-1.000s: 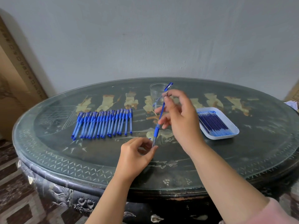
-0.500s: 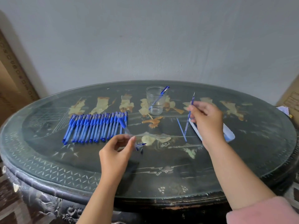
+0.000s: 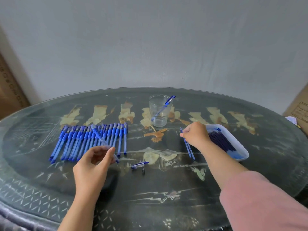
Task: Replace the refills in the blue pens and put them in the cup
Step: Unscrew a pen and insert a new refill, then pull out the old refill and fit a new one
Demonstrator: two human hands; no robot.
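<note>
My left hand [image 3: 93,165] pinches an open pen barrel [image 3: 101,139], tilted up to the left over a row of several blue pens [image 3: 90,140]. My right hand [image 3: 196,135] holds a thin blue refill [image 3: 187,145] low over the table, beside another refill [image 3: 191,151] lying there. A pen cap [image 3: 139,165] and a small metal tip [image 3: 143,170] lie between my hands. A clear cup [image 3: 159,110] at the back holds one blue pen [image 3: 164,106]. A white tray [image 3: 240,147] of refills sits right of my right hand.
The dark oval glass-topped table [image 3: 150,189] has a carved edge near me. Cardboard boxes [image 3: 298,109] stand at the far right and left against the grey wall. Some crumpled paper [image 3: 291,120] lies at the right rim.
My right hand pulled the old refill out, carried it right and lowered it next to the tray. My left hand kept the empty barrel; the cap and tip now lie on the table.
</note>
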